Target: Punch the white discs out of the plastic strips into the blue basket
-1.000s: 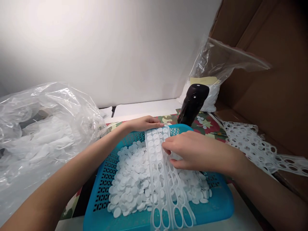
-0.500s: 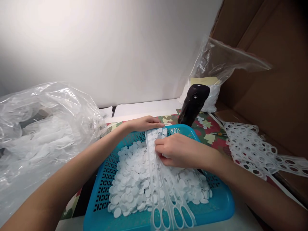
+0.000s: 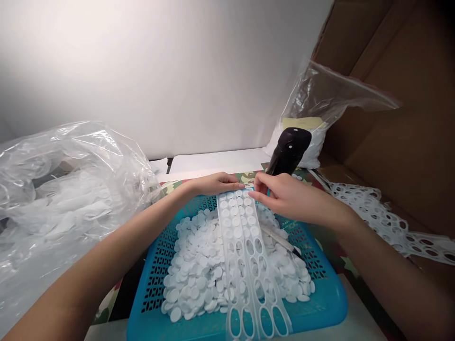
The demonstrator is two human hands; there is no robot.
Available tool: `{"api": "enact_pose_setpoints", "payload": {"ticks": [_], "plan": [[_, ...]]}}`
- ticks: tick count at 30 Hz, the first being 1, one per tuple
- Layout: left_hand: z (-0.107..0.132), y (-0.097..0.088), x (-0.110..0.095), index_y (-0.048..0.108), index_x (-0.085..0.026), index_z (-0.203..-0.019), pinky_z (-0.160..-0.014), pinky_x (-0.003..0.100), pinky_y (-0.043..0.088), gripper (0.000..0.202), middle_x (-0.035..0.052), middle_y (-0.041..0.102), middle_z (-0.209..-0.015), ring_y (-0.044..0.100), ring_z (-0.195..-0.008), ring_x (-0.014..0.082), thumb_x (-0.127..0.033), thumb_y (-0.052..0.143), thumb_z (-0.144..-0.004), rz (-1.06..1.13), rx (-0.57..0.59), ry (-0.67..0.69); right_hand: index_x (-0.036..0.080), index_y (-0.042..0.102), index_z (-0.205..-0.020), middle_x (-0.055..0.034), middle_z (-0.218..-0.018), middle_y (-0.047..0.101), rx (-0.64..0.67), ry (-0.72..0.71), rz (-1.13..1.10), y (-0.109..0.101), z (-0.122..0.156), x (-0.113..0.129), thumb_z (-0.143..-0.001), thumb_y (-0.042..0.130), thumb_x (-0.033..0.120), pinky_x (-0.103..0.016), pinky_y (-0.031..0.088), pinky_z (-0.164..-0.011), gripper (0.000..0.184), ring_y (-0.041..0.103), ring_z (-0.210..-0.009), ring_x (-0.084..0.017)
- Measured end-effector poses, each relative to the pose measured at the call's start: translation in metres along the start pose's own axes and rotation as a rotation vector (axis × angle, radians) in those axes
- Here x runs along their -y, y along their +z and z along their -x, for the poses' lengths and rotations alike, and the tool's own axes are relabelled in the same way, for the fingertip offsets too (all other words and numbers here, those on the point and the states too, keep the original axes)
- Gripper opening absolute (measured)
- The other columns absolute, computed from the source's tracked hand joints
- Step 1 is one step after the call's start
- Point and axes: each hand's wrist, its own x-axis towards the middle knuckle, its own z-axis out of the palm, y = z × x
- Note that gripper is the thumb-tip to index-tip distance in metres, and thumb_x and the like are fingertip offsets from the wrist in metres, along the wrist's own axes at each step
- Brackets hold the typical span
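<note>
A white sheet (image 3: 245,258) punched with rows of round cut-outs drapes over the blue plastic basket (image 3: 330,303). White discs still fill its upper rows, while its lower part is an open lattice of holes. My left hand (image 3: 216,183) grips the top edge of this sheet at the basket's far rim. At the upper right corner, my right hand (image 3: 280,194) has its thumb and curled fingers closed on the sheet's edge. Loose white discs (image 3: 195,270) are heaped in the basket under the sheet. A thin stick with a dark end (image 3: 284,241) lies on them.
A clear plastic bag of white pieces (image 3: 74,203) lies at the left. Behind the basket stands a black object (image 3: 291,147), in front of a zip bag (image 3: 314,139) with white contents. Emptied lattice sheets (image 3: 373,208) lie at the right by a cardboard wall (image 3: 401,118).
My right hand has moved up and right, from the middle of the sheet to its upper right corner. The sheet now lies flatter and wider. My left hand stays at the rim.
</note>
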Motion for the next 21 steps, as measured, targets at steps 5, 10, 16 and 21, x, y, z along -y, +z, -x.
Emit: {"api": "enact_pose_setpoints", "payload": {"ticks": [5, 10, 16, 21], "plan": [[0.0, 0.001, 0.005, 0.045, -0.016, -0.065, -0.049, 0.024, 0.024, 0.034, -0.0031, 0.029, -0.06, 0.025, -0.053, 0.0085, -0.044, 0.036, -0.081, 0.029, 0.005, 0.027, 0.019, 0.038, -0.083, -0.0003, -0.077, 0.05, 0.076, 0.045, -0.532, 0.025, -0.019, -0.014, -0.079, 0.046, 0.037, -0.02, 0.043, -0.045, 0.02, 0.054, -0.057, -0.01], [0.0, 0.001, 0.008, 0.037, -0.017, -0.06, -0.047, 0.023, 0.021, 0.036, -0.0036, 0.024, -0.059, 0.023, -0.052, 0.0083, -0.047, 0.037, -0.08, 0.042, -0.011, 0.032, 0.019, 0.04, -0.088, 0.0012, -0.074, 0.048, -0.087, 0.069, -0.671, 0.044, -0.016, -0.017, -0.081, 0.044, 0.035, -0.022, 0.048, -0.047, 0.017, 0.053, -0.056, -0.01], [-0.001, 0.0, 0.007, 0.041, -0.017, -0.063, -0.05, 0.024, 0.026, 0.036, -0.0019, 0.032, -0.061, 0.028, -0.055, 0.0093, -0.048, 0.034, -0.081, -0.011, -0.002, 0.022, 0.019, 0.054, -0.098, -0.0053, -0.097, 0.059, -0.2, 0.019, -0.544, 0.043, -0.002, -0.011, -0.083, 0.041, 0.028, -0.028, 0.051, -0.07, 0.021, 0.057, -0.087, -0.016], [0.0, 0.0, 0.006, 0.043, -0.018, -0.067, -0.051, 0.024, 0.028, 0.039, -0.0016, 0.034, -0.063, 0.03, -0.056, 0.0093, -0.052, 0.031, -0.081, -0.045, 0.014, -0.009, 0.019, 0.059, -0.098, -0.0055, -0.097, 0.063, -0.214, 0.069, -0.67, 0.048, -0.007, -0.018, -0.076, 0.053, 0.028, -0.032, 0.049, -0.081, 0.024, 0.059, -0.088, -0.017]]}}
